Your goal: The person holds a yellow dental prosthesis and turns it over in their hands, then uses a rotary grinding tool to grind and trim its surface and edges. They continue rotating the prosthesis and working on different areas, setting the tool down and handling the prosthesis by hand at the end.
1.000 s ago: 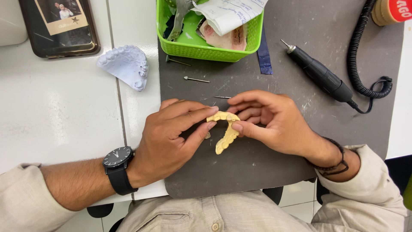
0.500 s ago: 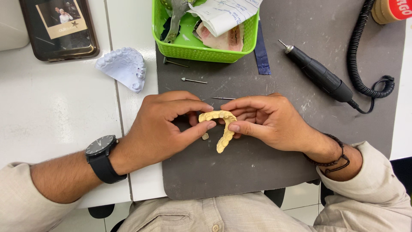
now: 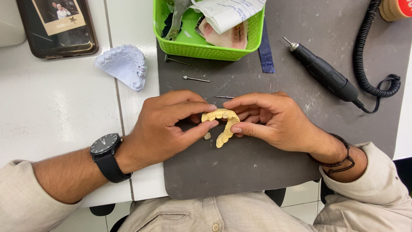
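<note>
The dental cast (image 3: 223,124) is showing up pale yellow against a dark grey mat (image 3: 240,167). Off to the side, a second plaster model (image 3: 123,65) is looking bluish-white on the white desk (image 3: 51,107). The basket (image 3: 206,47) is glowing lime green, and the handpiece (image 3: 324,73) plus its coiled cord (image 3: 365,47) are looking black.

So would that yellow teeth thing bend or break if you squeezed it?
The yellow teeth model probably stays stiff: it keeps its arch shape while the left hand and right hand pinch its ends. It looks thin and chalky, so it may snap. A small crumb beside it hints that it chips.
</note>
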Demonstrator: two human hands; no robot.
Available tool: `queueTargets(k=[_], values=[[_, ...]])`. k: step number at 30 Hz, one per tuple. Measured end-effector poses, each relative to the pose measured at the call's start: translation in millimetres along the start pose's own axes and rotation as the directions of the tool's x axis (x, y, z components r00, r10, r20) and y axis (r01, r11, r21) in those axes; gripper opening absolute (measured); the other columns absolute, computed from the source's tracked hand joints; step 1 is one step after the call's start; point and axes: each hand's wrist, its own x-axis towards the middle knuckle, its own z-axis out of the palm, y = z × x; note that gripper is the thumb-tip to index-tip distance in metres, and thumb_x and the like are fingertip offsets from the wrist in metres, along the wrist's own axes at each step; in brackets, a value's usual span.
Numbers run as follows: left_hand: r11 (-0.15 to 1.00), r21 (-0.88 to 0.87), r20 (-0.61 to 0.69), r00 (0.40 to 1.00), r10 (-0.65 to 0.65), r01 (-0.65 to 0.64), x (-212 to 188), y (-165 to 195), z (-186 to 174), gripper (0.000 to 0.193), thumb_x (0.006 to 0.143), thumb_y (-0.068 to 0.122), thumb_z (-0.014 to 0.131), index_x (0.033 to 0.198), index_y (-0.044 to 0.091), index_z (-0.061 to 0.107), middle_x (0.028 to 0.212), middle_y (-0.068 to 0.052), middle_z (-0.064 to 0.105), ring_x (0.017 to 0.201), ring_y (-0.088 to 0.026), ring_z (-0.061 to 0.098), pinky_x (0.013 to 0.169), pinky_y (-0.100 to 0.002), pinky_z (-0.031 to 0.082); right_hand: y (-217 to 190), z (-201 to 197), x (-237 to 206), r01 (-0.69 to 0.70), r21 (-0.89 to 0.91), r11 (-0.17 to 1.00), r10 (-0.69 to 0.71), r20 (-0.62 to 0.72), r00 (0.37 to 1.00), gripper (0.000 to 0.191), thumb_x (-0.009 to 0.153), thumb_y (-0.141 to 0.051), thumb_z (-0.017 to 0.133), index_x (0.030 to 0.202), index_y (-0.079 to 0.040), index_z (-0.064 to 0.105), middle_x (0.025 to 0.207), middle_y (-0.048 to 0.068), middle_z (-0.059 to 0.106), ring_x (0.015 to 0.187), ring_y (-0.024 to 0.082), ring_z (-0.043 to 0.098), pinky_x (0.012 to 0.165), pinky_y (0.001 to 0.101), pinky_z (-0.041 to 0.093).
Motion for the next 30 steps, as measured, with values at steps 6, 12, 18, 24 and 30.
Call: queueTargets(k=[6,12,18,24,30], values=[[0.999,0.026,-0.006,1.000,0.025,-0.025,0,1,-1,0.027,0.086,0.012,0.085,0.111,0.005,0.077,0.098,-0.004,0.075,0.075,-0.009,0.069,0.062,-0.021,0.056,-3,-1,-1,0.087,-0.170,0.982,-0.084,0.025,0.996,0.036,0.094,-0.005,0.075,0.129,-0.002,0.069,0.112,0.012,0.078,0.098,0.016,0.079,0.083,0.0274,0.067],[0.999,0.037,0.000,0.999,0.034,-0.034,0,2,-2,0.025,0.086,0.015,0.086,0.109,0.006,0.077,0.094,-0.003,0.075,0.073,-0.010,0.067,0.061,-0.023,0.052,-6,0,-1,0.060,-0.124,0.990,-0.059,0.017,0.998,0.039,0.094,-0.007,0.073,0.132,-0.001,0.066,0.110,0.010,0.078,0.097,0.014,0.078,0.083,0.0268,0.068],[0.997,0.037,-0.004,0.998,0.067,-0.066,-1,0,-2,0.025,0.087,0.017,0.086,0.108,0.007,0.077,0.093,-0.002,0.075,0.073,-0.009,0.067,0.063,-0.023,0.052,-1,-1,-4,0.092,-0.129,0.987,-0.084,0.068,0.994,0.033,0.096,-0.006,0.072,0.129,-0.001,0.067,0.112,0.011,0.076,0.101,0.016,0.077,0.085,0.0281,0.068],[0.997,0.036,0.005,0.998,0.062,-0.062,-1,0,-2,0.026,0.087,0.019,0.087,0.108,0.008,0.078,0.091,-0.001,0.076,0.071,-0.008,0.066,0.062,-0.023,0.050,8,-2,-9,0.040,0.062,0.997,-0.044,0.052,0.998,0.031,0.097,-0.004,0.071,0.124,0.001,0.056,0.116,0.013,0.071,0.110,0.017,0.074,0.096,0.0318,0.065],[0.998,0.027,-0.009,0.999,0.052,-0.052,-1,1,-2,0.025,0.087,0.019,0.087,0.107,0.008,0.078,0.092,-0.001,0.075,0.072,-0.008,0.067,0.061,-0.022,0.051,13,-3,-11,-0.005,0.146,0.989,-0.002,0.048,0.999,0.035,0.098,-0.003,0.070,0.126,0.000,0.051,0.119,0.013,0.069,0.112,0.017,0.073,0.097,0.0322,0.065]])
